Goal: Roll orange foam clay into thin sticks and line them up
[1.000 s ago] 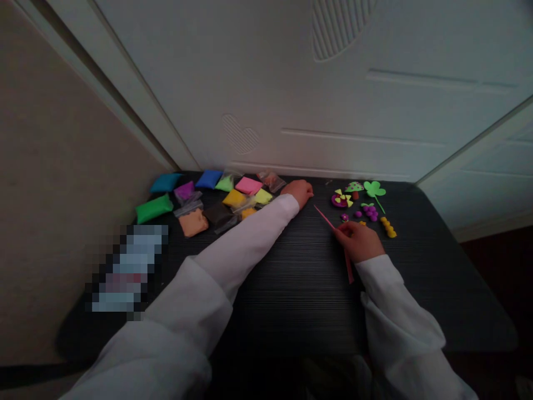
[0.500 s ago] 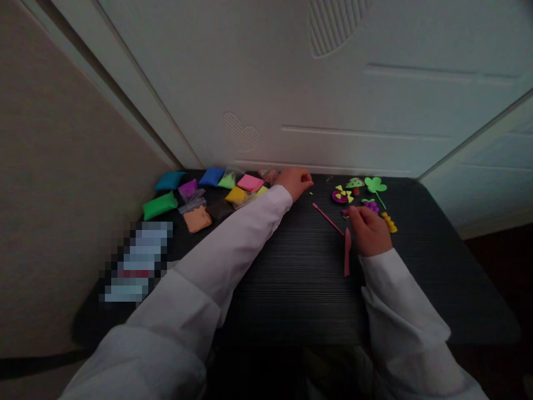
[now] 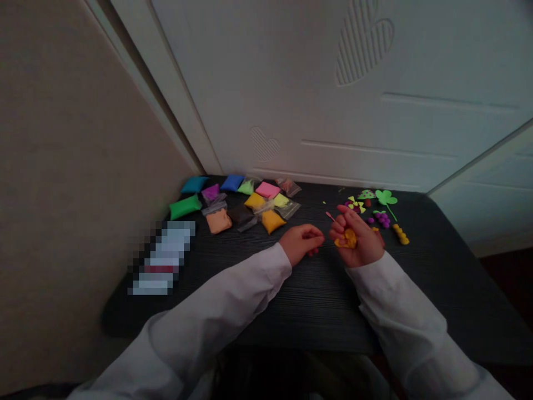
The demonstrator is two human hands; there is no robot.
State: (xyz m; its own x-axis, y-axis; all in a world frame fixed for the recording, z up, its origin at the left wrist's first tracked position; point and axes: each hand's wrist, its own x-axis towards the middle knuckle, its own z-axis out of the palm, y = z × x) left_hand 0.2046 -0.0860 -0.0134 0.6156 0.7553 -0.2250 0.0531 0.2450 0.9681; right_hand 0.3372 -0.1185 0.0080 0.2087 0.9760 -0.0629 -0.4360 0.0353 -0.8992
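My right hand (image 3: 358,240), palm turned up with curled fingers, cradles some orange-yellow modelling clay (image 3: 348,239). Just left of it is my left hand (image 3: 302,243), its thumb and fingers pressed together; whatever they may pinch is too small to see. The tip of a pink modelling tool (image 3: 330,216) shows beside my right fingers, the rest hidden behind that hand. Beyond lie clay figures: a purple dish with pale yellow pieces (image 3: 356,205), a mushroom (image 3: 367,196), a green clover (image 3: 386,198), purple grapes (image 3: 382,220) and a yellow beaded strip (image 3: 400,234).
Coloured clay packets lie at the back left, among them a green one (image 3: 185,206), a pink one (image 3: 267,190) and an orange-yellow one (image 3: 273,221). A blurred-out flat object (image 3: 164,258) rests at the left. A white panel (image 3: 333,161) rises behind the dark table (image 3: 291,311).
My left hand has come back from the rear of the table toward my right hand. My right hand has turned over, showing the orange-yellow clay. The whole view has shifted slightly.
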